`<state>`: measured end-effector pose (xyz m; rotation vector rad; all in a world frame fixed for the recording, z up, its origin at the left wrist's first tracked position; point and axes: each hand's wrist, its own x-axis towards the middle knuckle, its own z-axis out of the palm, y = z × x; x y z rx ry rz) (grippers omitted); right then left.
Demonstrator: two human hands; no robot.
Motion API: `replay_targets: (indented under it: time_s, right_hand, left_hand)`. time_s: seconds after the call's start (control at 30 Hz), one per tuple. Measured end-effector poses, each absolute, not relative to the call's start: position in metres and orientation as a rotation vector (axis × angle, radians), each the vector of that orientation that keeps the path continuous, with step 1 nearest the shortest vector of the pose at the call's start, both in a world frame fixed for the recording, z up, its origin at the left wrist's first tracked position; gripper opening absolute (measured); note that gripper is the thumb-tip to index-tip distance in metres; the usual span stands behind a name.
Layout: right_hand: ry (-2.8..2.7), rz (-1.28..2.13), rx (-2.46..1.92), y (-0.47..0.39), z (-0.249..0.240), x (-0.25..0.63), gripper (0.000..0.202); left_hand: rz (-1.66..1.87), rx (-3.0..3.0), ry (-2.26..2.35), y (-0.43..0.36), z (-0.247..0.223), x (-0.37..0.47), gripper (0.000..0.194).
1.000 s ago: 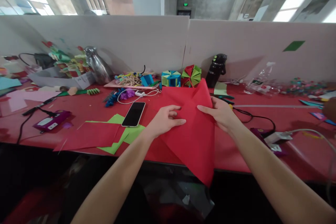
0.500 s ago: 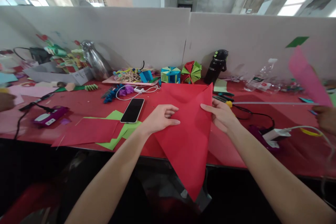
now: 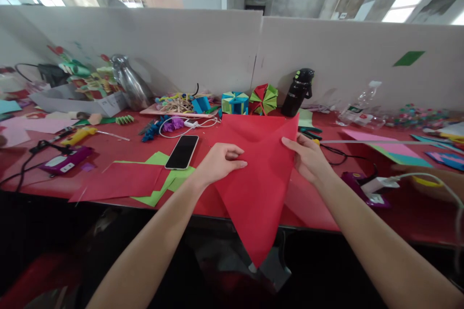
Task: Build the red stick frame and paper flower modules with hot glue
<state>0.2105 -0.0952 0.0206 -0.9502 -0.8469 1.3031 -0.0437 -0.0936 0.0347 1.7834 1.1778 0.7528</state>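
A sheet of red paper (image 3: pixel 259 178) lies at the table's front, its lower corner hanging past the edge in a point. My right hand (image 3: pixel 306 154) pinches the sheet's right edge, thumb on top and fingers behind. Over the sheet's left part is my left hand (image 3: pixel 223 161), fingers loosely curled and thumb apart from them, with nothing between. Whether it presses on the paper I cannot tell. Left of it lie more red paper (image 3: pixel 123 181), green paper (image 3: pixel 155 195) and a phone (image 3: pixel 182 152).
Behind stand two folded-paper models, a blue one (image 3: pixel 235 104) and a red-green one (image 3: pixel 264 100), plus a black bottle (image 3: pixel 297 92). A steel flask (image 3: pixel 130 84) is at left. Purple power strips (image 3: pixel 65 160) with cords lie on both sides. A co-worker's arm (image 3: pixel 442 183) reaches in from the right.
The sheet's right edge and my right hand have shifted slightly right, and the hanging corner has swung left and up. At right, a co-worker's pink paper has come down onto the table.
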Motion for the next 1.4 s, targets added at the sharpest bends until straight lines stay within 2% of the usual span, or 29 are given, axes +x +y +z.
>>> replay_targets:
  time_s: [0.37, 0.7, 0.9, 1.17, 1.4]
  right_hand:
    - [-0.831, 1.156, -0.897, -0.088, 0.029, 0.219, 0.018]
    - [-0.940, 1.191, -0.877, -0.090, 0.026, 0.205, 0.024]
    - [-1.006, 1.171, -0.974, -0.090, 0.024, 0.196, 0.027]
    - [-1.038, 1.363, -1.017, -0.099, 0.019, 0.189, 0.026]
    - [-1.068, 1.302, -0.928, -0.112, 0.021, 0.196, 0.029]
  left_hand:
    - [0.716, 1.739, 1.202, -0.086, 0.030, -0.050, 0.044]
    - [0.558, 1.854, 1.269, -0.077, 0.060, -0.090, 0.044]
    - [0.468, 1.967, 1.289, -0.081, 0.058, -0.098, 0.039]
    - [0.550, 1.967, 1.194, -0.091, 0.056, -0.096, 0.031]
    - [0.643, 2.012, 1.255, -0.100, 0.061, -0.102, 0.032]
